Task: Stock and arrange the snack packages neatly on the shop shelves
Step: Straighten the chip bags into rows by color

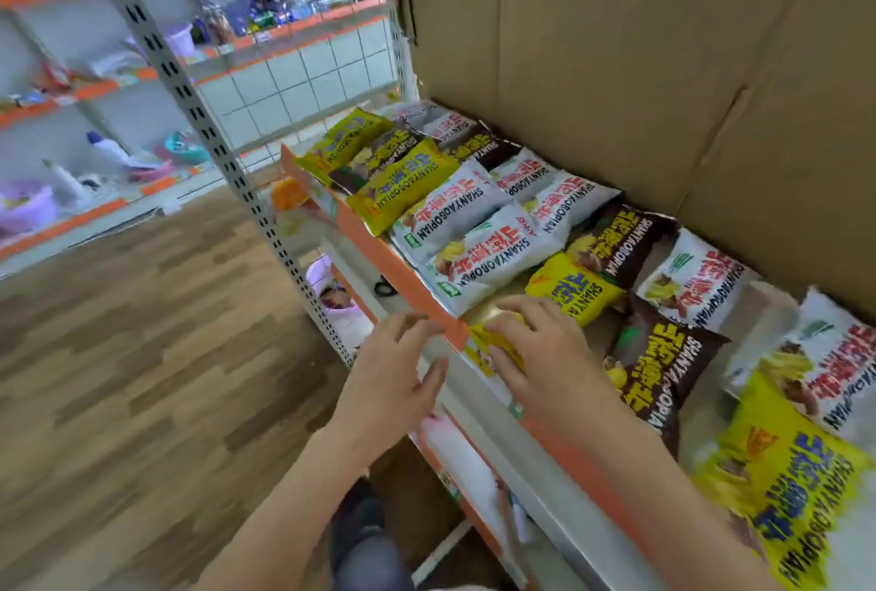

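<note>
- While its fingers [509, 313] curl over the top edge of a yellow snack packet [493, 346], the right hand [545, 353] presses that packet against the shelf's orange front lip [417, 287].
- Fingers of the left hand [398, 372] lie straight and slightly apart, tips touching the same lip, holding nothing.
- Beyond them, white, yellow and brown packets [479, 230] lie in overlapping rows on the shelf.
- Behind the rows stands a cardboard wall [616, 45].

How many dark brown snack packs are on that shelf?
4 dark brown packs: one between two yellow packs at the far end, one just behind by the cardboard, one mid-shelf at the back, one nearest the camera. Others may lie hidden underneath.
</note>
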Demonstrator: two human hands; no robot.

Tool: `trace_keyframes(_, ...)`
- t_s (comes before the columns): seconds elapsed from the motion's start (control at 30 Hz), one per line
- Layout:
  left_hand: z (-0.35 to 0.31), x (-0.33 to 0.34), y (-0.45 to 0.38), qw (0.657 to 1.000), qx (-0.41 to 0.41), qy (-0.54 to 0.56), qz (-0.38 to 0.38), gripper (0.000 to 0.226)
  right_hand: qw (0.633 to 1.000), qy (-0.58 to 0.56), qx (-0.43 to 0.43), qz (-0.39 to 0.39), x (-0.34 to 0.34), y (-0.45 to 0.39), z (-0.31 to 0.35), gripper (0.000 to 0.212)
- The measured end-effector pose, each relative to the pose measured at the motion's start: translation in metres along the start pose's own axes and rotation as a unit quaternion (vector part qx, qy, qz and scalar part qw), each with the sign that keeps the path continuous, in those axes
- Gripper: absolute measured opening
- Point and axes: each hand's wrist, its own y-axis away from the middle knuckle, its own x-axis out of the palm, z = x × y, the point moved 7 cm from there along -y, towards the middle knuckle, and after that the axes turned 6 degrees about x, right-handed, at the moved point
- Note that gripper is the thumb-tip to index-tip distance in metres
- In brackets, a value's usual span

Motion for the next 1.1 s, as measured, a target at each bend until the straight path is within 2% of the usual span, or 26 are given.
trace_keyframes(0.2,0.068,-0.024,-0.092,0.998,0.066,0.008,0.009,0.029,0.998,0.008,0.053,-0.044,0.028,-0.075,0.021,0.02)
trace_keyframes(0.3,0.105,-0.034,-0.143,0.994,0.108,0.004,-0.014,0.024,0.995,0.041,0.069,-0.06,0.041,-0.114,0.03,0.02)
trace_keyframes(0.43,0.146,-0.043,-0.201,0.991,0.136,0.007,-0.015,0.027,0.989,0.062,0.13,-0.029,0.053,-0.167,0.03,0.03)
trace_keyframes(0.6,0.209,-0.051,-0.269,0.993,0.117,-0.022,-0.006,0.039,0.973,0.116,0.197,-0.013,0.078,-0.246,0.033,0.045)
trace_keyframes(0.77,0.263,-0.023,-0.312,0.982,0.072,-0.133,0.115,0.057,0.936,0.156,0.312,0.038,0.123,-0.291,0.02,0.06)
trace_keyframes(0.97,0.273,-0.009,-0.309,0.978,0.094,-0.147,0.111,0.08,0.936,0.149,0.318,0.009,0.131,-0.29,0.018,0.063)
trace_keyframes(1.1,0.275,-0.011,-0.311,0.977,0.068,-0.151,0.135,0.092,0.93,0.162,0.329,0.033,0.131,-0.295,0.02,0.064)
